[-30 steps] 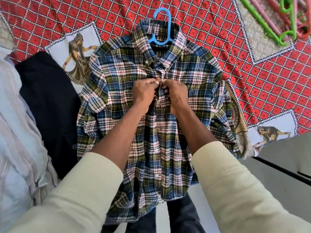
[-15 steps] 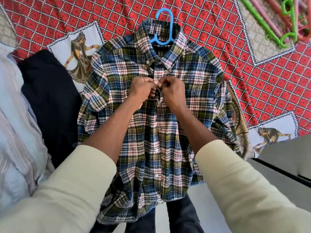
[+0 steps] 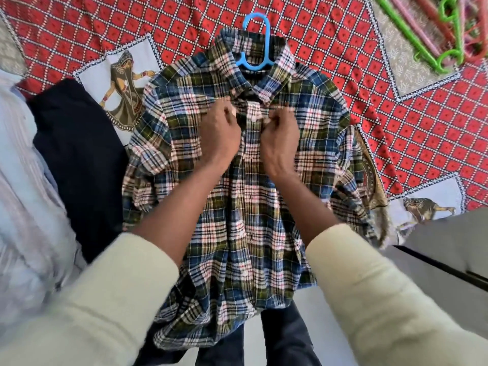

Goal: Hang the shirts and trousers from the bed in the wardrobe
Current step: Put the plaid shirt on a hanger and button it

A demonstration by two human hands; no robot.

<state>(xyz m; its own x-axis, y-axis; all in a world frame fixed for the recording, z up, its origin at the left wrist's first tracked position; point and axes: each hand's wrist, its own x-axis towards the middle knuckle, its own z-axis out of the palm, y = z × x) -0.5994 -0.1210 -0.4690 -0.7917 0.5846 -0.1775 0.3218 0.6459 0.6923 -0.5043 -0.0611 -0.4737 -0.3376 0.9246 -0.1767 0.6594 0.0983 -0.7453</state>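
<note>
Red patterned bedspread (image 3: pixel 79 35) across the whole bed, white dotted lattice with pale panels of printed figures, one near the left side and one by the right edge. Pale striped garment (image 3: pixel 23 202) bunched along the bed's left edge, blurred. Plaid shirt (image 3: pixel 237 220) laid flat in the middle of the bed, front up, collar toward the far side, hem hanging over the near edge above dark trousers on the person's legs (image 3: pixel 285 339). Dark navy garment (image 3: pixel 79 159) spread between the striped one and the shirt, touching the shirt's left sleeve. Cream sleeves (image 3: pixel 383 299) pushed up both forearms, reaching in from the near edge. Heap of green and pink hangers (image 3: pixel 435 30) at the far right corner, well apart from the shirt. Blue hanger (image 3: pixel 254 40) inside the shirt, hook sticking out past the collar, shoulders hidden under the cloth. Left hand (image 3: pixel 219 136) on the upper placket just below the collar, fingers curled and gripping the left edge of the front; slightly blurred. Right hand (image 3: pixel 280 138) just beside it, a narrow strip of placket between, thumb and fingers pinching the right edge of the front near a white button (image 3: pixel 253 118).
</note>
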